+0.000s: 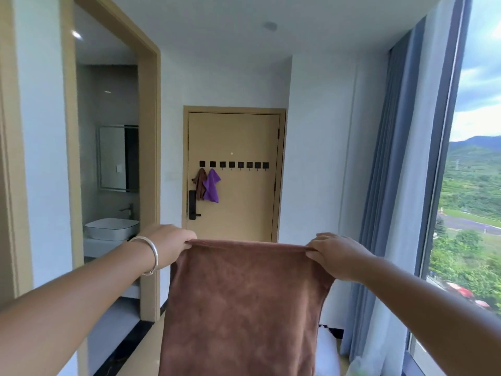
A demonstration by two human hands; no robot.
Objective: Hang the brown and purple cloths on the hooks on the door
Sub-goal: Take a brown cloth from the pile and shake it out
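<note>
Brown cloth (244,302) stretched well short of the door (238,185), left hand (169,242) and right hand (334,255) pinching its top corners, small brown cloth (200,183) and purple cloth (212,185) on the door's leftmost hooks (233,165)

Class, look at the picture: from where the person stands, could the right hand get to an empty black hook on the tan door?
Probably not yet. The right hand and left hand both pinch the top edge of the large brown cloth, and the row of square black hooks on the tan door lies down the corridor.
</note>
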